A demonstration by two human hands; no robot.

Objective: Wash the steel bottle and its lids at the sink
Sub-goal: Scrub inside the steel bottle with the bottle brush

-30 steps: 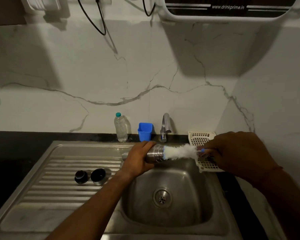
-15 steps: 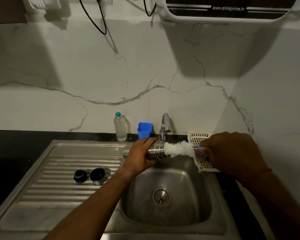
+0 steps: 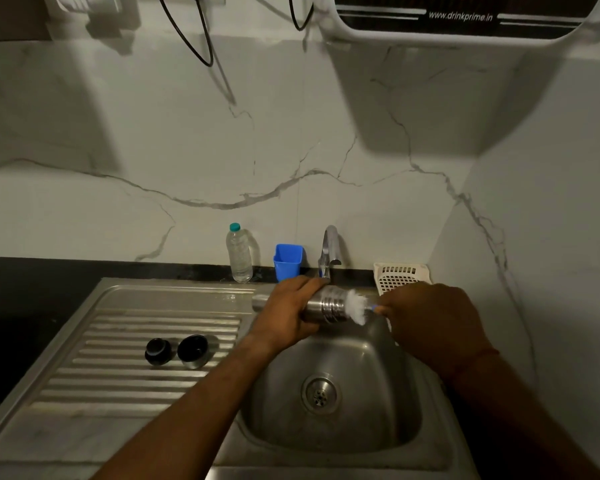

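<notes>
The steel bottle (image 3: 321, 308) is held on its side over the back edge of the sink basin (image 3: 361, 431). It is wrapped by the left grip (image 3: 291, 310), a bare hand whose fingers are curled round the body, and the ribbed neck and mouth are turned toward the right grip (image 3: 430, 323). The right grip is closed round the blue handle of a bottle brush (image 3: 356, 306), of which only a stub is seen at the fingertips. The white bristle head is set against the bottle's mouth, between the two grips — how much of it lies inside cannot be told. Below both grips the drain (image 3: 320, 393) is seen in the basin floor. Well apart from the left grip, on its outer side, the two lids are set on the ribbed drainboard (image 3: 118, 393): a black stopper (image 3: 157, 350) and, just beside it and nearer the grip, a steel-rimmed cap (image 3: 193, 350) with a dark face turned up. Just behind the left grip stands the tap (image 3: 329, 251). A blue cup (image 3: 287, 260) and a clear plastic bottle (image 3: 239, 254) are placed further out on the dark surface by the wall — and behind the right grip a white slotted basket (image 3: 400, 277) is seen.
</notes>
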